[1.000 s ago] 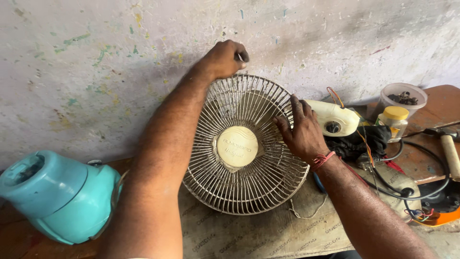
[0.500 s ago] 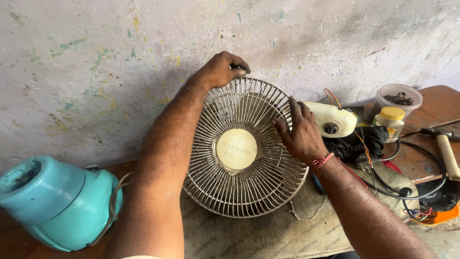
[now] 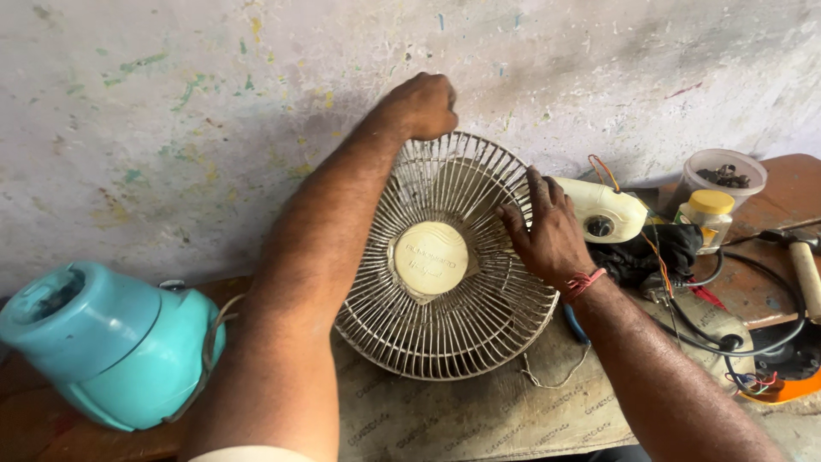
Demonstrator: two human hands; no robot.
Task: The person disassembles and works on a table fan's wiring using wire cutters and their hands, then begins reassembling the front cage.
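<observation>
Two bare hands on one wire fan guard (image 3: 445,274), cream-coloured and round, with a pale disc at its hub. Guard stands tilted near the back edge of the worktop (image 3: 445,419), leaning toward the stained wall (image 3: 214,111), lower rim resting on a printed cloth sheet.

Left hand (image 3: 421,106): at the guard's top rim, fingers curled into a closed fist over the rim wire. Whether something small is pinched inside the fist cannot be told.

Right hand (image 3: 547,231): laid on the guard's right side, fingers spread and slightly bent, tips pressing on the spokes. Not wrapped round anything; a red thread band sits on the wrist.

Left end of the worktop: turquoise plastic housing (image 3: 103,342), lying on its side, well apart from the guard.

Just right of the guard, behind the right hand: cream fan motor body (image 3: 603,210) with loose coloured wires. Beyond it a clear plastic tub (image 3: 723,175) of dark small parts and a small jar with a yellow lid (image 3: 710,214), close together. Black cables (image 3: 744,334) loop over the right end. A hammer with a wooden handle (image 3: 804,269) lies near the right edge.
</observation>
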